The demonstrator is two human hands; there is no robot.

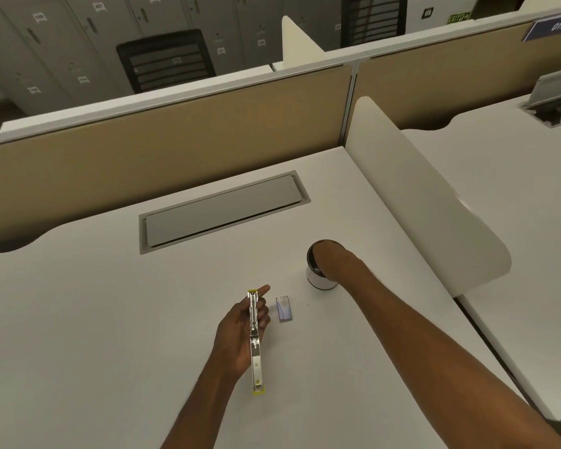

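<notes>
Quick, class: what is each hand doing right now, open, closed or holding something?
Left hand: holds the stapler.
Right hand: reaches into the cup; its fingers are hidden, so it cannot be told.

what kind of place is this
Probably an open-plan office: tan cubicle partitions along a white desk with a cable hatch, grey lockers beyond, and a stapler in the left hand.

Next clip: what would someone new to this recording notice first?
The left hand holds a long metal stapler with yellow ends above the white desk, front and centre. Just right of it lies a small clear box, and further right the right hand dips into a dark-lined white cup, fingers hidden.
</notes>
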